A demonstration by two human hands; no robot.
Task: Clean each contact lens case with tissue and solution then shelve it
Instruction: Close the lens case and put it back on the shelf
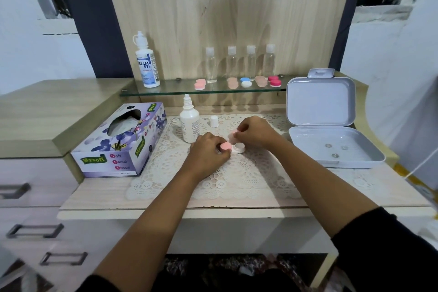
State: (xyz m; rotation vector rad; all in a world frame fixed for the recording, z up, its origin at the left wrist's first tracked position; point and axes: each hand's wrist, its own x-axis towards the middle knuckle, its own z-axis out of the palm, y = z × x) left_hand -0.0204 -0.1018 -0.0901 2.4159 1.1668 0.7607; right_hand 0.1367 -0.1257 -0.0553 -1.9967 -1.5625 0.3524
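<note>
Our left hand (209,150) fingers grip the lens case (239,148); right hand (254,131) pinches its pink lid (233,134). Bottle (189,123) crowds behind, tissue box (118,142) left, open box (312,142) right.

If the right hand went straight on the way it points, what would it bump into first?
Probably the small white cap, standing just beyond the right hand; depth is hard to judge from one view.

We see a matt, pale wood-grain back panel (225,7) behind a clear glass shelf (166,90). Our lace mat (237,180) is openwork cloth; the grey box (320,102) is smooth plastic.
</note>
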